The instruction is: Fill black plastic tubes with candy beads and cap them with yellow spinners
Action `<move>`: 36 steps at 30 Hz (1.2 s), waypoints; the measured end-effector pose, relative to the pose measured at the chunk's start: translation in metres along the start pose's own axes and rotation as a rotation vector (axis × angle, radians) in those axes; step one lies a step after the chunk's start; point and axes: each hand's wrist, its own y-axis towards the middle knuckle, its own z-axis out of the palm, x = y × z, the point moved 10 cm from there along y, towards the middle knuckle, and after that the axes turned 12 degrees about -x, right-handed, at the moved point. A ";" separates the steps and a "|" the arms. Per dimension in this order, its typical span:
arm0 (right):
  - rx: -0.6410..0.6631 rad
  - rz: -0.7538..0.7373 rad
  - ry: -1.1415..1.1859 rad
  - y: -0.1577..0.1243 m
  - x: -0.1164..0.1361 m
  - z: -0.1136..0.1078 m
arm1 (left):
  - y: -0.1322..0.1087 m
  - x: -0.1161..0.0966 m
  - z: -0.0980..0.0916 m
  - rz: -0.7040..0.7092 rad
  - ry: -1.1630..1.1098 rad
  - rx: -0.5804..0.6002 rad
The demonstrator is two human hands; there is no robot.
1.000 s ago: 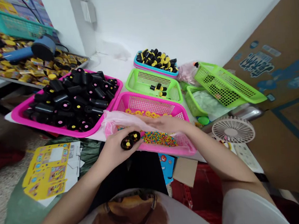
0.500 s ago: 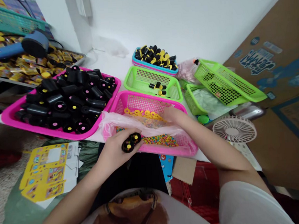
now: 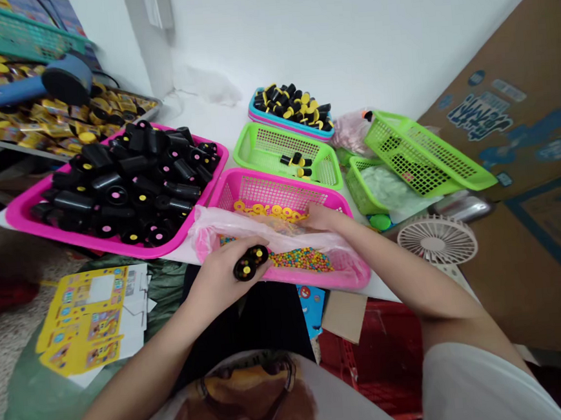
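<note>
My left hand [image 3: 227, 269] is closed round a pair of black tubes [image 3: 249, 262] with yellow and pink dots on their ends, held at the near edge of a pink basket [image 3: 279, 191]. The basket holds a pink plastic bag [image 3: 243, 229] of small coloured candy balls [image 3: 301, 259] and some yellow rings [image 3: 261, 209]. My right hand [image 3: 320, 218] reaches into the basket beside the yellow rings. Its fingers curl down into the bag and are partly hidden.
A large pink tray [image 3: 32, 210] heaped with black tubes stands at left. Behind are a green basket [image 3: 275, 147] with a few tubes, a blue tray [image 3: 293, 121] of capped tubes, more green baskets [image 3: 422, 153] at right, and a small white fan [image 3: 437, 241]. Yellow printed cards [image 3: 88, 319] lie lower left.
My right hand has moved from over the candy balls back toward the yellow rings deeper in the basket. My left hand has kept hold of the black tubes in about the same place.
</note>
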 end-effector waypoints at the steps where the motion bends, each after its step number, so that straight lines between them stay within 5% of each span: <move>1: 0.007 0.004 0.005 -0.001 -0.001 0.000 | 0.000 0.000 0.000 0.001 0.000 0.000; 7: -0.012 0.038 0.075 -0.002 -0.003 -0.007 | -0.001 0.003 0.001 0.001 0.002 -0.015; 14: -0.315 0.026 0.279 -0.030 -0.012 -0.086 | -0.001 0.004 0.003 0.000 0.034 -0.011; 18: -0.254 -0.354 0.606 -0.092 0.021 -0.114 | 0.000 0.004 0.002 0.005 0.041 -0.019; 21: -0.064 -0.637 0.569 -0.136 0.056 -0.089 | 0.000 0.003 0.002 0.013 0.047 -0.022; 27: -0.105 -0.413 0.190 -0.116 0.037 -0.025 | 0.001 0.002 0.002 -0.004 0.060 -0.012; 36: -0.144 -0.389 0.201 -0.119 0.017 -0.031 | 0.006 -0.004 0.002 0.000 0.033 0.002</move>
